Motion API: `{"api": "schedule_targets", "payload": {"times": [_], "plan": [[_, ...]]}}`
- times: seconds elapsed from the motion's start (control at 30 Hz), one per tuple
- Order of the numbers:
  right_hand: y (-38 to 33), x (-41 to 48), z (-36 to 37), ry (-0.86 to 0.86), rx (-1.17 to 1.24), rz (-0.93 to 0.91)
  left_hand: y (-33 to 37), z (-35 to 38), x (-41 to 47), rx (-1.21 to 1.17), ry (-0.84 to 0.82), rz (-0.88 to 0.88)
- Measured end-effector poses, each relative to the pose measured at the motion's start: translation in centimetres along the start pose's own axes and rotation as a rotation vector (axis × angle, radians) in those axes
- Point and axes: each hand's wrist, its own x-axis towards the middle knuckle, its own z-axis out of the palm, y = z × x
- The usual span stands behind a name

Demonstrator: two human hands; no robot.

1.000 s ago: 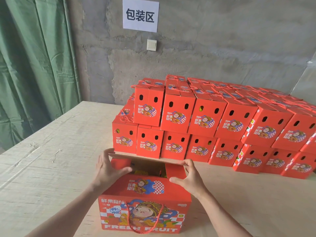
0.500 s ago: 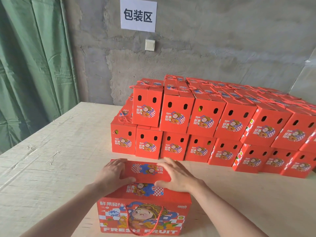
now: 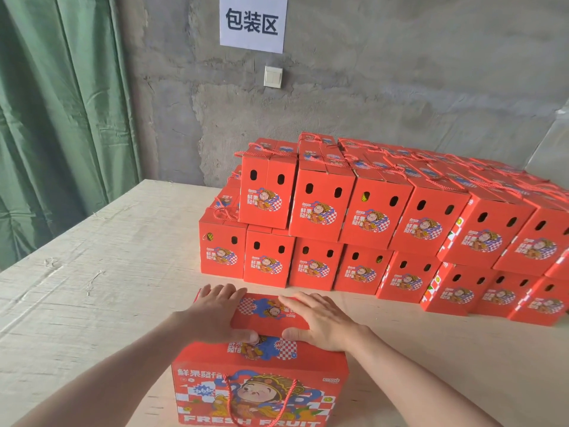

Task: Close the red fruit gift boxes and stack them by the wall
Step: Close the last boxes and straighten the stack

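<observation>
Our left hand (image 3: 215, 315) and right hand (image 3: 320, 323) press flat on the lower-centre box (image 3: 261, 359); stiff card, likely heavy, so we lift by its sides.

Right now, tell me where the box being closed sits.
Head view, bottom centre: the box sits on the wooden table under the left hand and right hand, in front of the stack of closed boxes by the wall.

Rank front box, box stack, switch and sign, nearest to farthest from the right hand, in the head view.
1. Front box, under the right hand.
2. Box stack, just beyond.
3. Switch, higher, behind the stack.
4. Sign, above the switch.
</observation>
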Motion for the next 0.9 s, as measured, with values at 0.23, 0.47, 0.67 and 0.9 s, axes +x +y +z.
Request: {"api": "schedule_targets", "payload": {"times": [0.23, 0.47, 0.67, 0.9], "plan": [[-0.5, 0.2, -0.4, -0.043, -0.071, -0.003, 0.0, 0.1, -0.2, 0.062, 0.06, 0.043], [-0.5, 0.5, -0.7, -0.077, -0.124, 0.001, 0.2, -0.2, 0.0, 0.059, 0.121, 0.065], [-0.7, 0.8, -0.4, 0.006, -0.219, -0.002, 0.9, -0.6, 0.3, 0.165, 0.117, 0.033], [-0.5, 0.9, -0.1, 0.022, -0.227, -0.003, 1.3, -0.7, 0.5, 0.179, 0.091, 0.024]]}}
